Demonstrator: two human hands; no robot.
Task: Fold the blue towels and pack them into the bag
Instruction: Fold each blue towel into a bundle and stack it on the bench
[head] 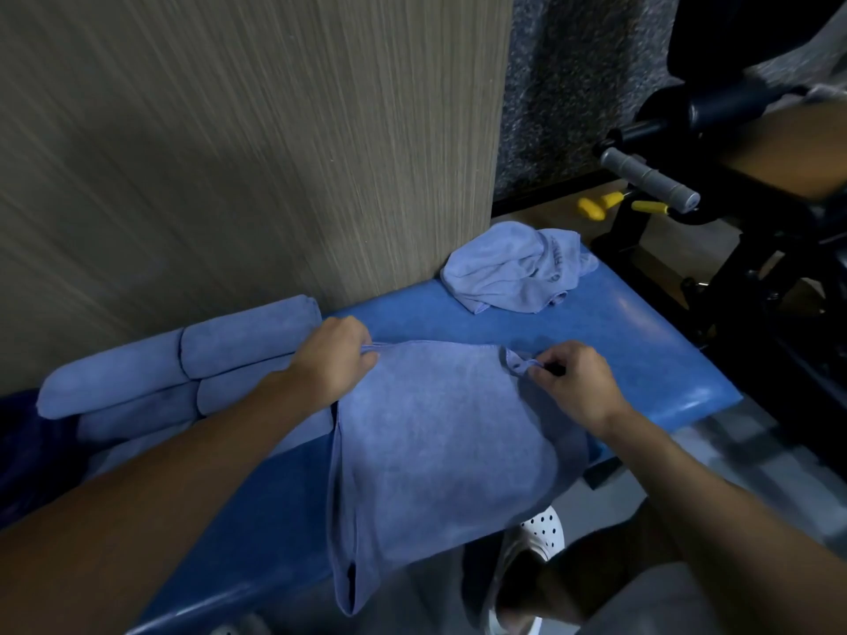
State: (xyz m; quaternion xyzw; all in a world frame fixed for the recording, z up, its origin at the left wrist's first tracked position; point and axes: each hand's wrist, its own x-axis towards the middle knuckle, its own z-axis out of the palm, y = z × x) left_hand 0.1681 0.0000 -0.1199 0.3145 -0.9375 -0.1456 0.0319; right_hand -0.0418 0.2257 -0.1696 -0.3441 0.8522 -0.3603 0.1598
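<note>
A pale blue terry towel [440, 433] lay draped across the padded blue vinyl bench [641, 341], both far corners pinched: left hand [337, 357], right hand [575, 382]. Beyond it sat a crumpled blue towel [513, 272]; left of it, rolled blue towels [183, 359].

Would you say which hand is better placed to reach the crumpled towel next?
Likely the right hand: it pinches the spread towel at the corner nearest the crumpled towel; the left hand grips the opposite corner.

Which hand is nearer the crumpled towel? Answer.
Right. The right hand lies in front of the crumpled towel; the left hand is farther off, toward the rolled towels.
</note>
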